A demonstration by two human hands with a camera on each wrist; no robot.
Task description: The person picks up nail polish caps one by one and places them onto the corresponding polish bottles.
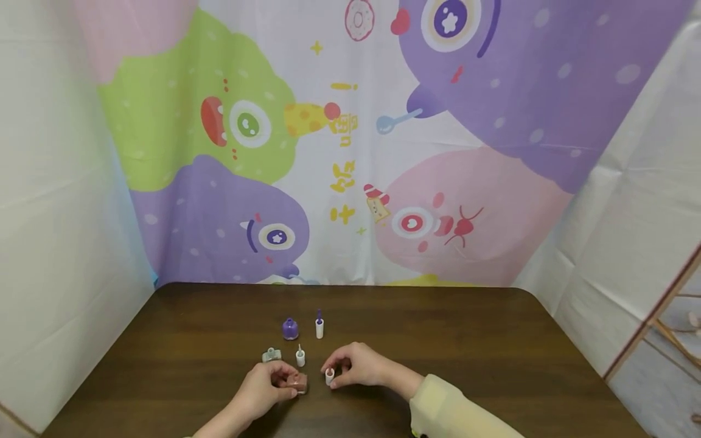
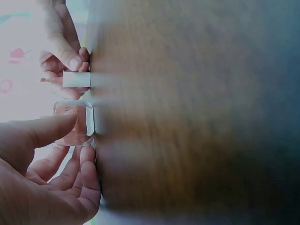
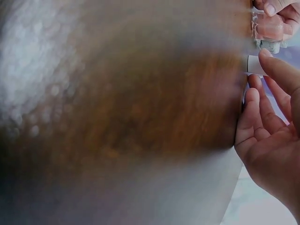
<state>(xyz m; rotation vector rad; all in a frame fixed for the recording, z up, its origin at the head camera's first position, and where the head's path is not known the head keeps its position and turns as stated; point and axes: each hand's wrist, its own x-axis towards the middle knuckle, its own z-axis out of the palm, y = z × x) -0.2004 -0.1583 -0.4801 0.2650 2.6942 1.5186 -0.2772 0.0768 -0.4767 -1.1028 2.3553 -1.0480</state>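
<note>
In the head view my left hand (image 1: 261, 389) pinches a square pinkish-brown nail polish bottle (image 1: 297, 382) between thumb and fingers at the table's near side. The same bottle (image 2: 75, 123) looks uncapped and upright in the left wrist view, its base at the table top. To its right, my right hand (image 1: 358, 365) pinches a white nail polish cap (image 1: 330, 376). That cap (image 2: 76, 79) stands with its tinted brush pointing up, at table level. The cap and bottle are apart, a short gap between them.
Behind my left hand is a greyish open polish bottle (image 1: 271, 354), beside a white cap with its brush up (image 1: 300, 356). Farther back stand a purple polish bottle (image 1: 290, 329) and a white cap with a purple brush (image 1: 320, 327). A patterned curtain (image 1: 350, 255) hangs behind the dark table (image 1: 465, 328).
</note>
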